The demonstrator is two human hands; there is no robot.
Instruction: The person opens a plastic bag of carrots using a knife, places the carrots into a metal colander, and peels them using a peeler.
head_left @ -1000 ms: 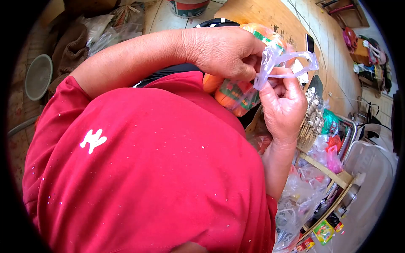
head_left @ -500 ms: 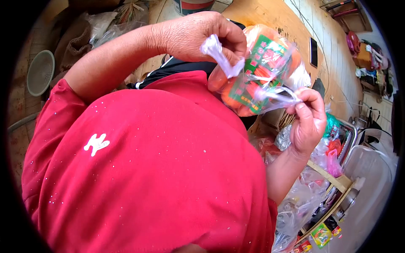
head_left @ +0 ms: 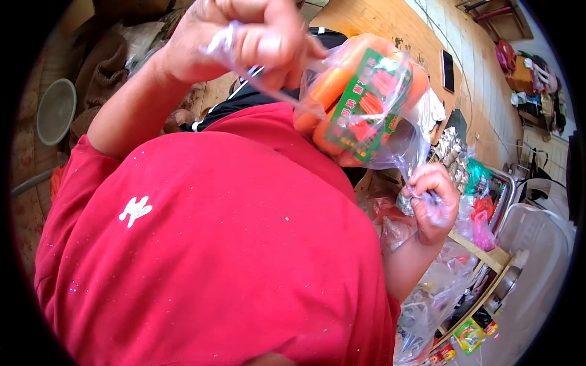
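Fingers grip carrot bag; phone, crumpled plastic nearby.

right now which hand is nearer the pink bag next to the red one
Right. The right hand is just up and left of the pink bag in the picture; the left hand is much farther off at the upper left, beyond the bag of carrots.

Bag w/ carrots inside, phone to R
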